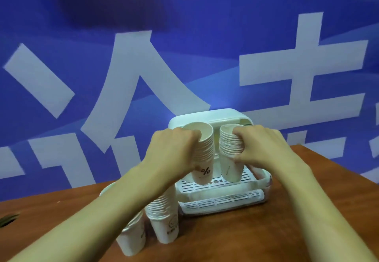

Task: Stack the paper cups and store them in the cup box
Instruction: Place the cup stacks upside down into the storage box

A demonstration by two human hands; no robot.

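On the wooden table (266, 231), at my lower left, two stacks of paper cups stand upright, the nearer stack (132, 241) just beside the farther stack (164, 222), both partly hidden by my left forearm. My left hand (174, 148) clasps a tall stack (204, 159) just below its top, its base over the slotted tray (196, 187) of the cup box (205, 116). Beside it, my right hand (260, 144) wraps fingers and thumb round another stack (228, 159), also over the tray. Whether either base touches the tray I cannot tell.
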